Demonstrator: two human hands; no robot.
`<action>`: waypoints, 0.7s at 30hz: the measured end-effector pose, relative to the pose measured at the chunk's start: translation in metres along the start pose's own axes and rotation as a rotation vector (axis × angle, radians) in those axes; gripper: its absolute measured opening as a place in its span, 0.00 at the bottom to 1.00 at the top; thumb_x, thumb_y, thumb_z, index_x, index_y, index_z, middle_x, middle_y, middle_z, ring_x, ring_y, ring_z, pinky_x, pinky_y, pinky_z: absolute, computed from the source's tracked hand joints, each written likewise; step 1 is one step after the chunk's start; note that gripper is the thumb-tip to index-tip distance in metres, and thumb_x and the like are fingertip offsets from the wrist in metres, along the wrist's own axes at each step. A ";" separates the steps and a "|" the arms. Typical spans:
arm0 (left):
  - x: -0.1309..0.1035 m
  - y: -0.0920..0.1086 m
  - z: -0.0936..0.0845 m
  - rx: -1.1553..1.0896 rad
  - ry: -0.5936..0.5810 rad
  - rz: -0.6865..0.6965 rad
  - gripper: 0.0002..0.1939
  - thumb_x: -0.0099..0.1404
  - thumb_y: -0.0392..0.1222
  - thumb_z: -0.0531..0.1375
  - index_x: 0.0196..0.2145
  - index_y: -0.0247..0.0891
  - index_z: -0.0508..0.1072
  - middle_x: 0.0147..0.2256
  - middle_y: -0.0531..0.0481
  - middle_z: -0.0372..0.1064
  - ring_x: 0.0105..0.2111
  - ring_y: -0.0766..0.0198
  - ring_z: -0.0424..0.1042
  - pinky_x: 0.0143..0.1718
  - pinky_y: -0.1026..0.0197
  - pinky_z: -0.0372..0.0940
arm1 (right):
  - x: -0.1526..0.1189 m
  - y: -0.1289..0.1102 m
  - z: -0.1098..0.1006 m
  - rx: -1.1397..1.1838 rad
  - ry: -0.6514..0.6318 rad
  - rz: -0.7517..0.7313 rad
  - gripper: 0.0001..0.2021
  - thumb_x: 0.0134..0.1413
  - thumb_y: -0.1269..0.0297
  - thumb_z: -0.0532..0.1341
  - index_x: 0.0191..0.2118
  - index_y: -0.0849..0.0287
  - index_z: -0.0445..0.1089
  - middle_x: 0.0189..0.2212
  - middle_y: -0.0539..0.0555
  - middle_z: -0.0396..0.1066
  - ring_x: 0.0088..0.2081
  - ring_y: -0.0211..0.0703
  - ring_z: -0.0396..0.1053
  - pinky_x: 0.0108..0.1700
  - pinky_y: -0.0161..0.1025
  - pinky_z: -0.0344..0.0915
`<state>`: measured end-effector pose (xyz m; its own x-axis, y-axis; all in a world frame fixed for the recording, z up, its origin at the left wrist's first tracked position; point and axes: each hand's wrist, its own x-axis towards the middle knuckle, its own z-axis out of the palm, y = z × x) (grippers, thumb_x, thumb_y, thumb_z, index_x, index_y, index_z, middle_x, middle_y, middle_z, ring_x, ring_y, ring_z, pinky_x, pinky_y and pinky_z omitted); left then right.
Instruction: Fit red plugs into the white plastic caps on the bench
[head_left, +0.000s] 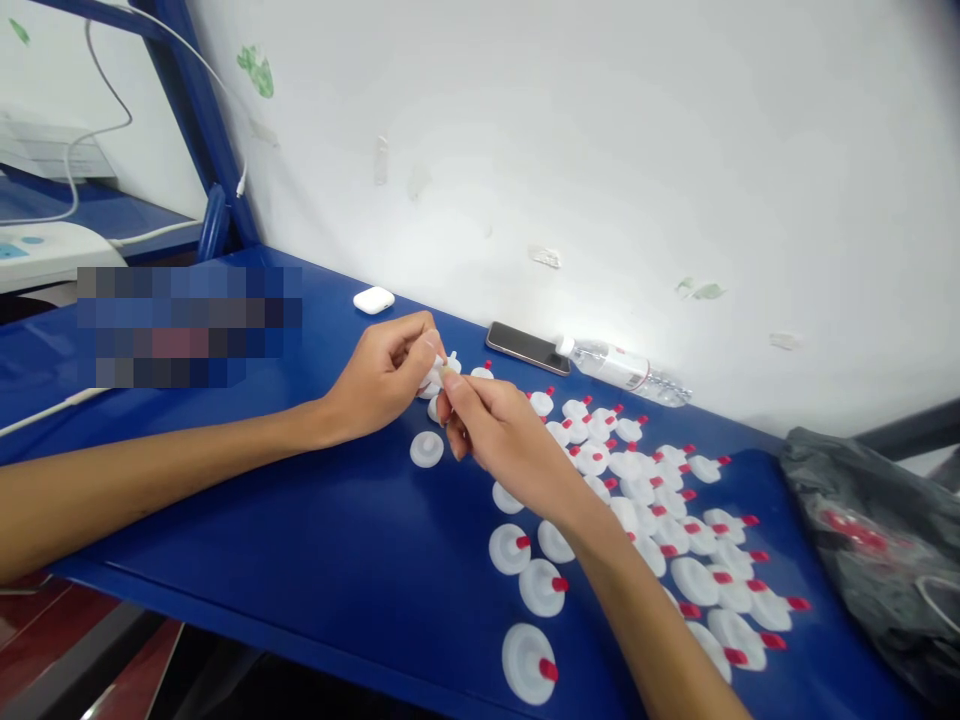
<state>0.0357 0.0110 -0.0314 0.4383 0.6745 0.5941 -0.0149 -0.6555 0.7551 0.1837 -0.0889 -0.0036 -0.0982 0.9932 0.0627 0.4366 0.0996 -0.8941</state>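
Hands: while both pinch it, a small white part (448, 368) sits mostly hidden between left hand (382, 378) and right hand (501, 432).
Bag: dark bag (870, 540), contents unclear.

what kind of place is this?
Probably a small assembly workbench: a blue table against a white wall, covered in rows of white discs with red caps. Both hands, left hand and right hand, grip one small white part together.
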 end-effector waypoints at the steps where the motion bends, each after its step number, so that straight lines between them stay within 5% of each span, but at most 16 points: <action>1: -0.001 0.000 0.000 0.001 -0.003 0.008 0.14 0.71 0.41 0.52 0.28 0.38 0.67 0.21 0.58 0.60 0.18 0.70 0.59 0.19 0.64 0.54 | 0.000 0.000 0.000 -0.007 0.000 -0.013 0.23 0.74 0.50 0.51 0.28 0.56 0.65 0.19 0.44 0.66 0.24 0.34 0.63 0.28 0.33 0.57; 14: 0.004 -0.002 0.000 0.005 -0.068 -0.110 0.13 0.70 0.39 0.51 0.27 0.38 0.66 0.22 0.58 0.61 0.19 0.71 0.58 0.20 0.66 0.53 | 0.000 0.004 0.005 -0.121 0.169 -0.095 0.19 0.70 0.59 0.57 0.26 0.57 0.70 0.21 0.46 0.74 0.21 0.35 0.73 0.27 0.32 0.64; 21: 0.007 -0.012 -0.001 0.026 -0.180 -0.216 0.15 0.66 0.38 0.53 0.21 0.38 0.63 0.20 0.57 0.57 0.18 0.71 0.54 0.18 0.66 0.49 | 0.004 0.013 0.004 -0.824 0.150 -0.259 0.17 0.72 0.69 0.54 0.30 0.61 0.73 0.25 0.52 0.73 0.25 0.40 0.67 0.30 0.40 0.54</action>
<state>0.0384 0.0238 -0.0355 0.5817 0.7296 0.3596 0.1180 -0.5131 0.8502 0.1856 -0.0840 -0.0168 -0.1903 0.9249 0.3292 0.9296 0.2776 -0.2424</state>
